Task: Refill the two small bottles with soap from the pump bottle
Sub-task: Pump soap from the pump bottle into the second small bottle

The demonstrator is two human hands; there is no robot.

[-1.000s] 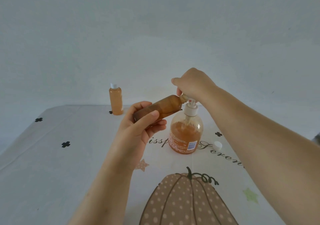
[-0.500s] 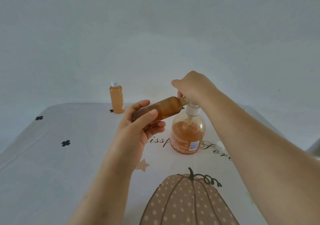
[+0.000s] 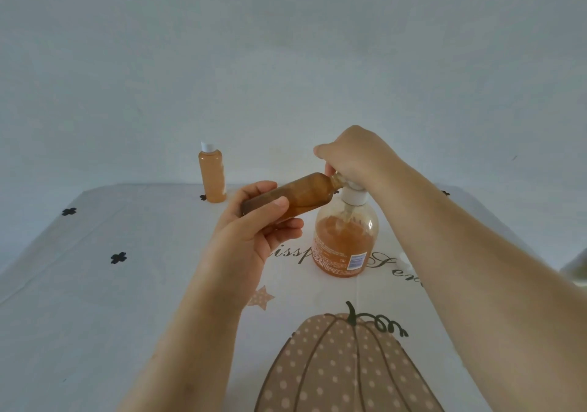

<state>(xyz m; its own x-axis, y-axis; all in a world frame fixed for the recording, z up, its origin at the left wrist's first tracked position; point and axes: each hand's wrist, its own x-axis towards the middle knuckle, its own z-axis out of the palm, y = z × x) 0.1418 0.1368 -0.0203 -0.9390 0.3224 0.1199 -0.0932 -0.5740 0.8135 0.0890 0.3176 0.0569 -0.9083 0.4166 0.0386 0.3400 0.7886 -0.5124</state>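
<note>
Left hand [image 3: 251,230] grips the tilted small bottle [image 3: 301,194], right hand [image 3: 352,154] clasps the head of the pump bottle [image 3: 344,246]; slow, aligned strokes should avoid spills.

Two small bottles are in view: a capped bottle [image 3: 212,175] and an uncapped bottle [image 3: 297,196]. There is one pump bottle [image 3: 344,246] and one loose white cap [image 3: 403,257].

Glossy plastic on matt cloth
Your pump bottle [image 3: 344,246] is clear, shiny plastic; the tablecloth [image 3: 95,316] under it looks like smooth, matt printed cloth.
</note>
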